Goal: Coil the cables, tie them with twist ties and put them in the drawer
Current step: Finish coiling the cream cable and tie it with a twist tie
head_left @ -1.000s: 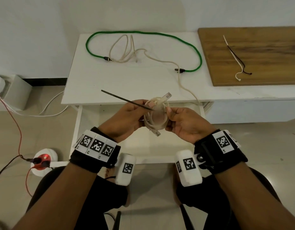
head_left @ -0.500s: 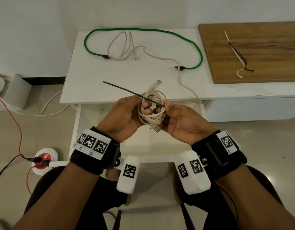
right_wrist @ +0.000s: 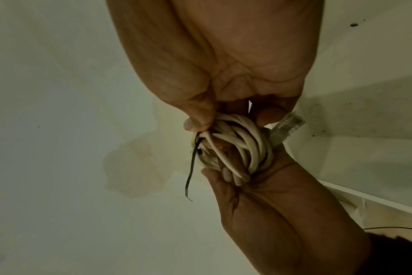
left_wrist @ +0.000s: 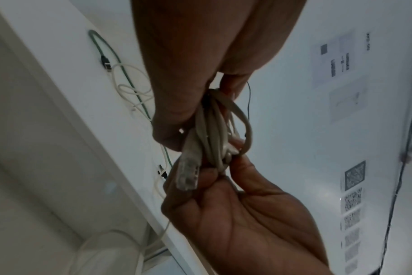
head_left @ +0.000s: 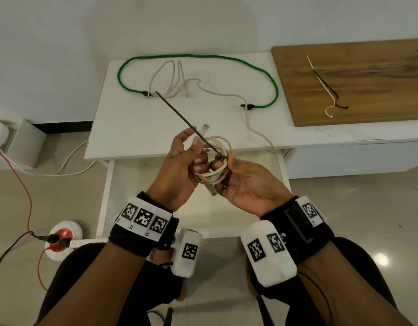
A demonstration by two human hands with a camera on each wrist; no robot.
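Coil (head_left: 212, 158) of cream cable held in mid-air off the table (head_left: 142, 128) edge, between both hands. Left hand (head_left: 182, 168) curled round its nine o'clock side; right hand (head_left: 245, 182) pinching the three o'clock side where the dark twist tie (head_left: 187, 121) wraps the strands. Tie's long free end pointing to about ten o'clock, nearer the left grip. Likely next: bending that end across and twisting.
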